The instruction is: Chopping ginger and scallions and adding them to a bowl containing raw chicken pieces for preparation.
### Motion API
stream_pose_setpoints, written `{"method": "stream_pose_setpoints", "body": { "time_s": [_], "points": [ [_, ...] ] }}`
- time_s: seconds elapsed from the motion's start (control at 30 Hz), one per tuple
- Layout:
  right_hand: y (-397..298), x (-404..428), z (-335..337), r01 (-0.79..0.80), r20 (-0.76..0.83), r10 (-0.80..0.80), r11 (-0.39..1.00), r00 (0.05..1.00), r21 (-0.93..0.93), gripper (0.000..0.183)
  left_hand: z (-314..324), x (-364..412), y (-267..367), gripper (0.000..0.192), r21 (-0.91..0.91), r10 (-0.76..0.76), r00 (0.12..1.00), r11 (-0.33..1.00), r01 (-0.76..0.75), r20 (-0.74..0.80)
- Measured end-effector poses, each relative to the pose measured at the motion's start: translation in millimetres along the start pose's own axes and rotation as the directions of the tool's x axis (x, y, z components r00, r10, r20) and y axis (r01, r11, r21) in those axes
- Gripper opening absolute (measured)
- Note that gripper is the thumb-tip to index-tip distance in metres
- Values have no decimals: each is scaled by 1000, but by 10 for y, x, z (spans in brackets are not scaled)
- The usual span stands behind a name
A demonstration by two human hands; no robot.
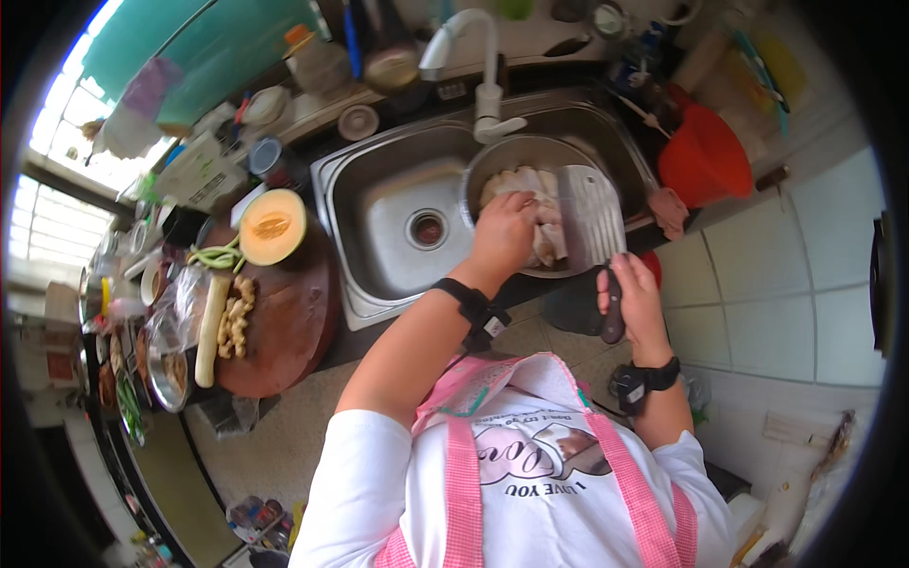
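A round metal pot [474,167] rests over the right basin of the sink, with pale raw meat pieces, perhaps chicken [551,240], inside. My left hand [505,224] reaches into it, fingers curled down on the meat; its fingertips are partly hidden, so whether it grips a piece is unclear. My right hand [634,302] is closed around the dark handle of a wide-bladed cleaver [595,209]. The blade lies over the right side of the pot, covering part of its contents, close beside the meat.
Left of the sink [383,273], a round wooden chopping board [287,334] bears a halved melon [273,226], green beans [216,255], ginger [236,316] and a long pale root vegetable [211,330]. The faucet [488,106] rises behind the pot. A red bucket [703,156] stands at right.
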State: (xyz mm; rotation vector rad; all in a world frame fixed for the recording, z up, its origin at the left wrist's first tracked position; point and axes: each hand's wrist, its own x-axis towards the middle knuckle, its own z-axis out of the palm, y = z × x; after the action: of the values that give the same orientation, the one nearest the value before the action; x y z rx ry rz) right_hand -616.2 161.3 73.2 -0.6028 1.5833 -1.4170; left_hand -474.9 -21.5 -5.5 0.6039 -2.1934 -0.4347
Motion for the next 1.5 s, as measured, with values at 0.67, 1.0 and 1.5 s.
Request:
{"method": "stream_pose_setpoints", "body": {
  "time_s": [0.67, 1.0, 1.5],
  "points": [
    [109, -332, 1638, 374, 276, -286, 857, 918, -354, 16, -3221, -2199, -1003, 29, 425, -353, 778, 684, 593, -519],
    [367, -922, 2979, 398, 427, -206, 811, 881, -429, 19, -4171, -3238, -1124, 20, 492, -472, 766, 588, 642, -436],
    [461, -1019, 3234, 580, 569, -240, 604, 786, -547, 25, -3926, -3157, -1021, 22, 64, -556, 751, 787, 613, -355]
  ]
}}
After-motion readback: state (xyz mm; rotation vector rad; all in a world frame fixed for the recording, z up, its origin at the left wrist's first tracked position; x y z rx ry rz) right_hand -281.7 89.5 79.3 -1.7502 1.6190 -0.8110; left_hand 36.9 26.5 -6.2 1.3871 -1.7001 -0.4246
